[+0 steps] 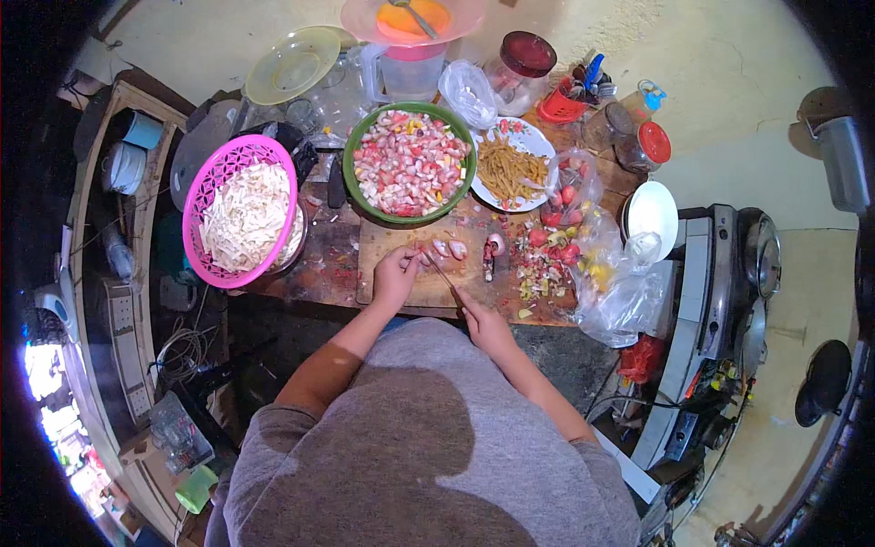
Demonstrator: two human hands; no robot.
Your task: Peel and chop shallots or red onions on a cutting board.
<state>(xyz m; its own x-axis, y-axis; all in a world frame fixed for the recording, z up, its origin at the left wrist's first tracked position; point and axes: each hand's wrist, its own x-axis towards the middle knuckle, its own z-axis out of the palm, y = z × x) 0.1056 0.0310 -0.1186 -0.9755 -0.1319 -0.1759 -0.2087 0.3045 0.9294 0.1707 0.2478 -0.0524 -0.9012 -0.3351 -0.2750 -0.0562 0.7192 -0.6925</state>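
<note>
My right hand is closed round the handle of a knife, whose blade points up and left over a wooden cutting board. At the blade's tip, the fingers of my left hand pinch a small pale-red piece of produce, mostly hidden by the fingers. Cut pink-and-white pieces lie just right of the tip. A peeler-like tool rests farther right beside a whole pinkish piece. Behind the board, a green bowl is full of chopped red, white and yellow pieces.
A pink basket of pale strips stands left. Behind are a floral plate of brown strips and a glass jar. Peelings, red produce, plastic bags and a white bowl lie right, near a stove.
</note>
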